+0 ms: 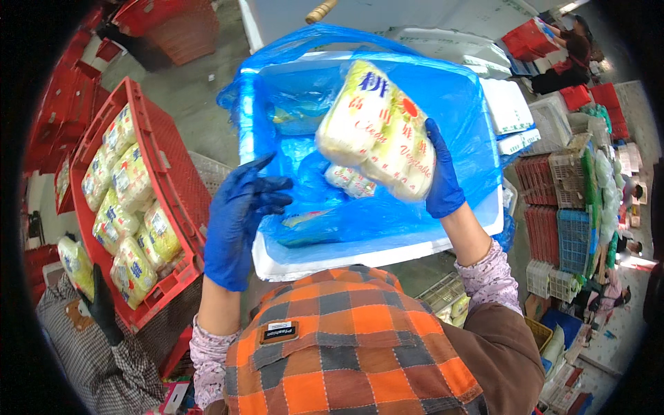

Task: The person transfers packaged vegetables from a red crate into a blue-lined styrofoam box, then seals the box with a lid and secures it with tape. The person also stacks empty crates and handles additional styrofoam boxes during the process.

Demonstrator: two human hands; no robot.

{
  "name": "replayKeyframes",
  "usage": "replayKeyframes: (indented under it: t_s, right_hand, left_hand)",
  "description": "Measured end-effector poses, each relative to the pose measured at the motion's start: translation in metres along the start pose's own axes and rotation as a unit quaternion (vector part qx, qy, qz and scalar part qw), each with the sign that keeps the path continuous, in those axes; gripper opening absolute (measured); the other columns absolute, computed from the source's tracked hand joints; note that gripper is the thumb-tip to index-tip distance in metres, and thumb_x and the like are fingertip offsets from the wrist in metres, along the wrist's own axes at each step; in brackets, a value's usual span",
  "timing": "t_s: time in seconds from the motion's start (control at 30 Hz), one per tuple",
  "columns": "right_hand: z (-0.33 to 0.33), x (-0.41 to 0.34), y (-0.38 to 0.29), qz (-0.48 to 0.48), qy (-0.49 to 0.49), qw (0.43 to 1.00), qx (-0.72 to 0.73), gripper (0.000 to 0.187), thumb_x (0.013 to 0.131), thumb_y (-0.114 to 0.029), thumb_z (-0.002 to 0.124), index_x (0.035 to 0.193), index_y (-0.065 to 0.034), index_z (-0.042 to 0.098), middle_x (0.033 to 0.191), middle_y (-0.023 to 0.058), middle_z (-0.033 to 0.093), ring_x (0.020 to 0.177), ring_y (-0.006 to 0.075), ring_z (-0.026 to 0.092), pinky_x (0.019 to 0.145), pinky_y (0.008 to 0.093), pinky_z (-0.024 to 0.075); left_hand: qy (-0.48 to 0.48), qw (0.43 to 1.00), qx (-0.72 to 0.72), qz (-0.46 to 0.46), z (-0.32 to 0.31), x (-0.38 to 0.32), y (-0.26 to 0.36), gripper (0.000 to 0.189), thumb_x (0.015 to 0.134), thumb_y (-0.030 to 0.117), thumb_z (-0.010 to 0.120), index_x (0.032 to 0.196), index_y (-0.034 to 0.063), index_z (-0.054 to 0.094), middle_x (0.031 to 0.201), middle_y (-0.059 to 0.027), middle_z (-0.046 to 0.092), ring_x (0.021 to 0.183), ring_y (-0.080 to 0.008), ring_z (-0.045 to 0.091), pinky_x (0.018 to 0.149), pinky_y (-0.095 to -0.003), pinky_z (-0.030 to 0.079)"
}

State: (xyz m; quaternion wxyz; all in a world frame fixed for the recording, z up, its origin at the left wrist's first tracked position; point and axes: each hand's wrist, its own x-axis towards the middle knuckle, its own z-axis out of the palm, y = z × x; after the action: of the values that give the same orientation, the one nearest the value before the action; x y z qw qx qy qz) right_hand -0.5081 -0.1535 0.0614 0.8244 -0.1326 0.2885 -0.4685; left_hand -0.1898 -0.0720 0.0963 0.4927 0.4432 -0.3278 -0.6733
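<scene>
My right hand (pixel 443 171), in a blue glove, grips the right side of a clear printed bag of pale baby cabbages (pixel 378 135). The bag is held tilted over a white foam box (pixel 306 264) lined with blue plastic film (pixel 446 109). My left hand (pixel 246 212), gloved in blue too, is at the box's left side with fingers apart and nothing in it. Down in the box lies another printed vegetable bag (pixel 350 180), partly covered by the held one. Folds of film hide other bags along the box's inner sides.
On the left, a tilted red crate (pixel 171 171) holds several bagged cabbages (pixel 132 171). Beside it, a co-worker's dark-gloved hand (pixel 104 306) touches a bag (pixel 75 262). White foam lids (pixel 506 106) and stacked crates (pixel 539 181) stand right. A wooden handle (pixel 320 10) lies beyond the box.
</scene>
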Motion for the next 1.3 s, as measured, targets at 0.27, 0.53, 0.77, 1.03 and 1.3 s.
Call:
replayKeyframes:
  t_s: [0.27, 0.53, 0.77, 1.03, 1.3]
  right_hand:
    - [0.044, 0.02, 0.051, 0.127, -0.008, 0.991, -0.035, 0.049, 0.091, -0.03, 0.064, 0.131, -0.0054, 0.049, 0.119, 0.0145, 0.063, 0.103, 0.0242, 0.066, 0.085, 0.039, 0.0566]
    - [0.075, 0.03, 0.069, 0.107, 0.026, 0.984, -0.14, 0.047, 0.089, -0.03, 0.066, 0.128, -0.007, 0.052, 0.116, 0.0131, 0.065, 0.099, 0.0232, 0.066, 0.085, 0.0378, 0.0552]
    - [0.087, 0.032, 0.083, 0.157, -0.01, 0.987, -0.032, 0.048, 0.09, -0.027, 0.065, 0.129, -0.0044, 0.049, 0.12, 0.0151, 0.062, 0.102, 0.0256, 0.066, 0.085, 0.0372, 0.0566]
    - [0.127, 0.02, 0.087, 0.068, -0.034, 0.979, -0.188, 0.047, 0.091, -0.03, 0.064, 0.128, -0.004, 0.051, 0.117, 0.0105, 0.062, 0.104, 0.0196, 0.064, 0.089, 0.0324, 0.0539]
    - [0.15, 0.023, 0.091, 0.062, -0.119, 0.961, -0.243, 0.046, 0.093, -0.03, 0.061, 0.129, -0.0024, 0.051, 0.12, 0.0093, 0.061, 0.11, 0.0173, 0.058, 0.097, 0.0319, 0.047]
  left_hand:
    - [0.036, 0.992, -0.124, -0.009, -0.007, -0.016, 0.0, 0.047, 0.099, 0.02, 0.047, 0.14, -0.0017, 0.041, 0.131, -0.0129, 0.055, 0.11, -0.0202, 0.059, 0.093, -0.0325, 0.048]
    - [0.139, 0.985, -0.105, 0.012, -0.021, -0.052, 0.007, 0.044, 0.099, 0.019, 0.046, 0.137, -0.0026, 0.045, 0.132, -0.0117, 0.055, 0.115, -0.0197, 0.057, 0.095, -0.0318, 0.047]
    - [0.12, 0.985, -0.099, 0.077, -0.021, -0.071, 0.018, 0.047, 0.097, 0.02, 0.051, 0.138, -0.0029, 0.045, 0.134, -0.0131, 0.053, 0.12, -0.0218, 0.054, 0.102, -0.0323, 0.043]
    - [0.183, 0.976, -0.1, 0.064, -0.044, -0.078, 0.014, 0.041, 0.097, 0.019, 0.054, 0.133, 0.0005, 0.05, 0.121, -0.0098, 0.062, 0.105, -0.0174, 0.063, 0.089, -0.0292, 0.052]
    - [0.218, 0.965, -0.123, 0.073, -0.058, -0.085, 0.016, 0.037, 0.098, 0.014, 0.052, 0.132, 0.0006, 0.051, 0.118, -0.0081, 0.063, 0.102, -0.0158, 0.064, 0.085, -0.0293, 0.054]
